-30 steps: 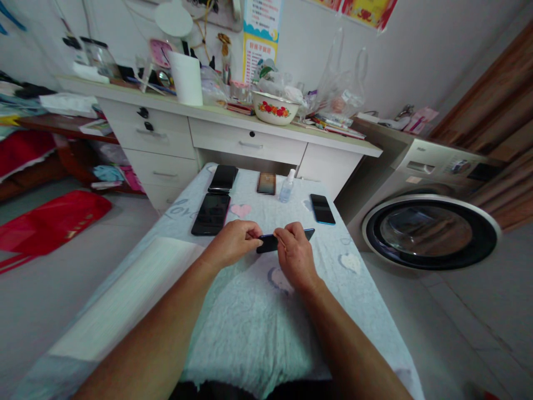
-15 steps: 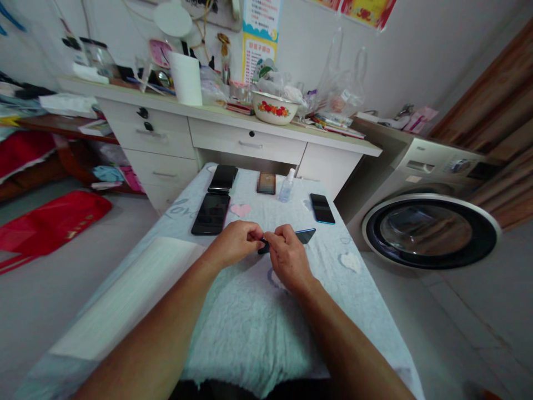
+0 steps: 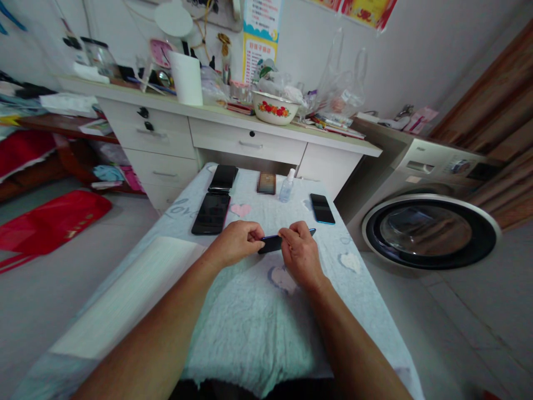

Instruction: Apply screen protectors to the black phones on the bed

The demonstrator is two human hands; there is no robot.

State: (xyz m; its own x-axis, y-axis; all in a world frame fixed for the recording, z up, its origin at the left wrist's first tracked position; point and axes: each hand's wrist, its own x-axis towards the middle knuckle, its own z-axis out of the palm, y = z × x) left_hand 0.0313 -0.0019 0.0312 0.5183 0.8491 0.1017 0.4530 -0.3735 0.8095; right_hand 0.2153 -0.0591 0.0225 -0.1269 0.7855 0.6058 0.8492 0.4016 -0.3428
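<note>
A dark smartphone with a blue edge is tilted up off the cloth-covered table in front of me. My left hand pinches its left end between thumb and fingers. Over the phone's right half is my right hand, its fingertips pressed together at the upper long edge. Whether a thin piece sits in that pinch is hidden. The right hand covers much of the phone, and only a blue corner shows beyond it.
Dark phones lie at the left, a black phone nearest and a black device behind. A blue-edged phone lies right. A spray bottle stands by a small blurred box. A white sheet covers the left side.
My right hand has slid to the right along the phone's upper edge, uncovering more of its left part. The left hand stays at the left end.
</note>
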